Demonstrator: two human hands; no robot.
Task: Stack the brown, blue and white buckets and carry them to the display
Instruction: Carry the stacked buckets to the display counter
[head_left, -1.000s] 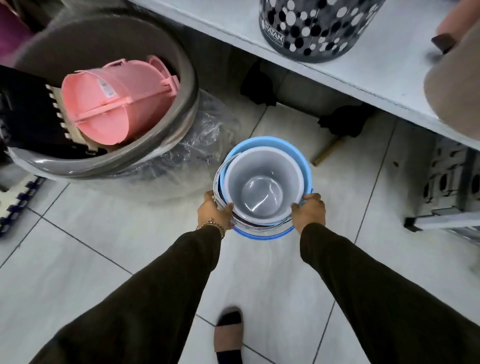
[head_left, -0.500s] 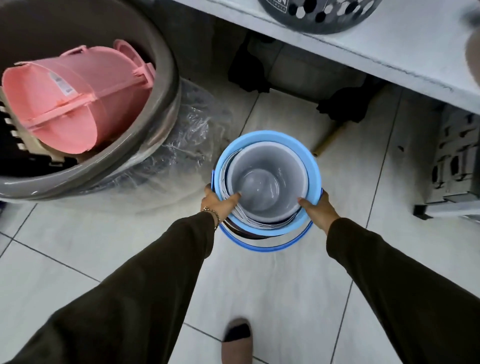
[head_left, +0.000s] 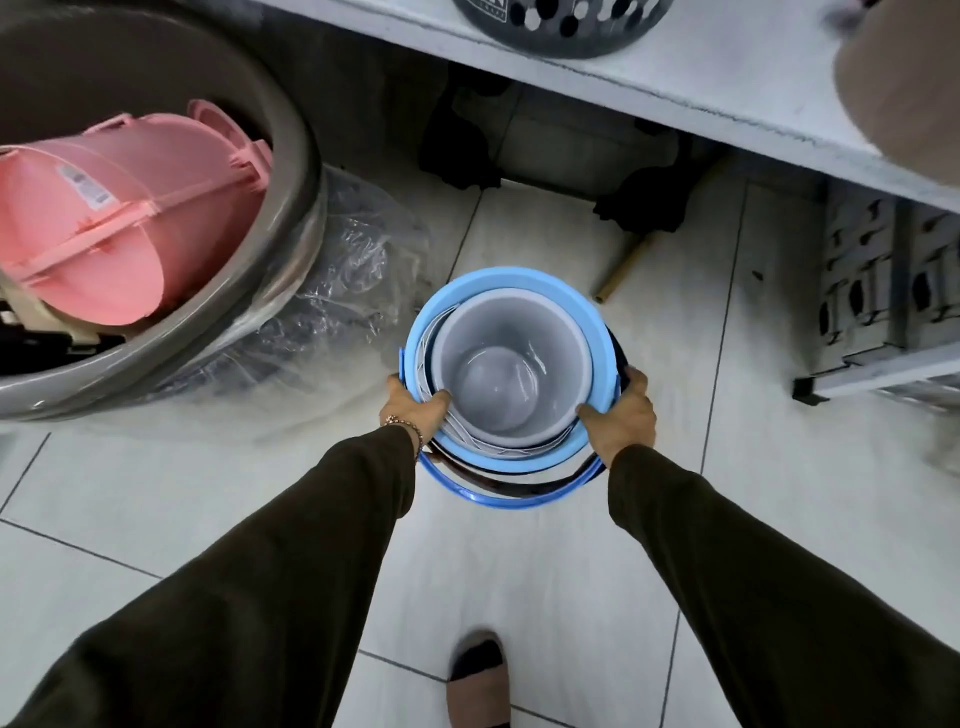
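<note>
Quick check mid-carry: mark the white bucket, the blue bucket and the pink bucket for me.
white bucket (head_left: 498, 387): head view, inside bottom.
blue bucket (head_left: 498, 283): head view, far rim.
pink bucket (head_left: 171, 208): head view, side wall.

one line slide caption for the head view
Both hands, left and right, grip nested white and blue buckets above tiled floor.

Left hand (head_left: 415, 413) and right hand (head_left: 621, 415) grip nested buckets (head_left: 506, 364).

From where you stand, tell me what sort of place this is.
Probably a housewares shop or its stockroom. A plastic-wrapped grey tub holds a labelled pink bucket, a perforated basket sits on a white shelf, and both hands hold nested buckets over tiled floor.
</note>
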